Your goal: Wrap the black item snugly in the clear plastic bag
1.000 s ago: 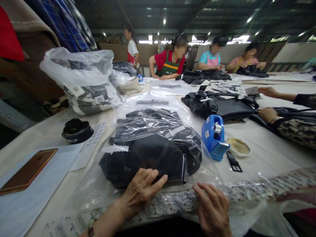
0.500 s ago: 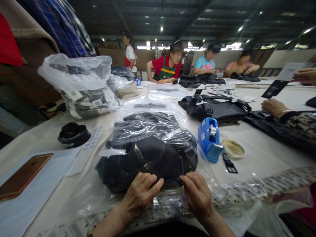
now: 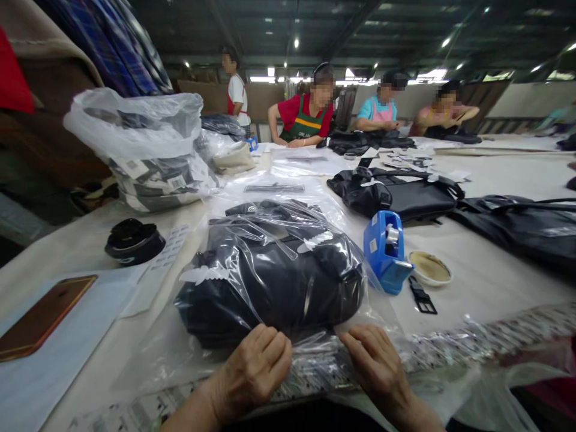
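A black bag (image 3: 270,282) lies sealed inside a clear plastic bag (image 3: 360,312) on the table in front of me. My left hand (image 3: 254,369) has its fingers curled on the near edge of the plastic bag. My right hand (image 3: 375,363) presses down on the same edge, fingers bent and close together. Under both hands runs a strip of printed plastic (image 3: 450,348) along the table's near edge.
A blue tape dispenser (image 3: 386,249) and a small dish (image 3: 431,268) stand to the right. At left are a phone (image 3: 42,315), a black tape roll (image 3: 132,240) and a full plastic sack (image 3: 144,150). More black bags (image 3: 405,195) lie beyond. Several people work at the far end.
Both hands slid back toward me along the bag's near edge, and the left fingers curled in. The neighbour's hands at the right left the view.
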Motion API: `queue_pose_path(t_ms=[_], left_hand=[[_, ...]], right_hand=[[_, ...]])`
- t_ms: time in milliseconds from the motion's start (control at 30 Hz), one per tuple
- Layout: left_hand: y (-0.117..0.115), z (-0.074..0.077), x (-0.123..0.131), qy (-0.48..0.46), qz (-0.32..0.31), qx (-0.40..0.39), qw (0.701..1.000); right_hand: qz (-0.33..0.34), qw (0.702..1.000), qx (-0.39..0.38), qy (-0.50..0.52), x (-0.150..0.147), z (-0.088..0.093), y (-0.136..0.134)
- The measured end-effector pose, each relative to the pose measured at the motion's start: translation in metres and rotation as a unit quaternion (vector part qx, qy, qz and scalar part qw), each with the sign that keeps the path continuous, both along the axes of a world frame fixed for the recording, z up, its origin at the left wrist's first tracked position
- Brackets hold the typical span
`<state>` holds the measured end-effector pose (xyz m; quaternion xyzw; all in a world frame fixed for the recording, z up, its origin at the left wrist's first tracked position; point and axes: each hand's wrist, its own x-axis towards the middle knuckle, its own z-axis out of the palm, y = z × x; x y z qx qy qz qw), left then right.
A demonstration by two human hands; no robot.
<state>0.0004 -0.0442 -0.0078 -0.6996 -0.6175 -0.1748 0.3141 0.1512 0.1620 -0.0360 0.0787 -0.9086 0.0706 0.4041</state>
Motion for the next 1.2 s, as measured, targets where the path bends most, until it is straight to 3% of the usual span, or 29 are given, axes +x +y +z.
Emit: queue_pose_path(t_ms=[167,333,500,700,800,967,1033,1200], left_hand=[[-0.004,0.008,0.006,-0.038,0.017,-0.060,0.997],[0.021,0.021,0.007,-0.087,-0.006,-0.003,0.996],[0.041,0.010,-0.003,-0.076,-0.039,-0.027,0.996],[0.039,0.002,-0.008,-0.076,-0.033,-0.053,0.995],[0.039,0.000,-0.008,-0.078,-0.036,-0.051,0.995],[0.039,-0.002,-0.007,-0.076,-0.034,-0.057,0.995],[0.039,-0.003,-0.008,-0.075,-0.035,-0.058,0.995],[0.039,-0.003,-0.008,-0.083,-0.037,-0.055,0.994]], right_hand=[[0.005,1.000,-0.009,-0.002,0.001,0.000,-0.001],[-0.006,1.000,-0.023,-0.004,-0.001,0.000,-0.001],[-0.011,0.999,-0.035,-0.029,0.012,-0.004,-0.002],[-0.001,0.995,-0.049,-0.082,0.042,-0.002,-0.009],[-0.037,0.995,-0.055,-0.070,0.044,-0.007,-0.011],[-0.170,0.984,-0.058,-0.021,0.032,-0.017,-0.011],[-0.191,0.980,-0.050,-0.004,0.028,-0.018,-0.013],[-0.106,0.993,-0.052,0.010,0.019,-0.010,-0.024]])
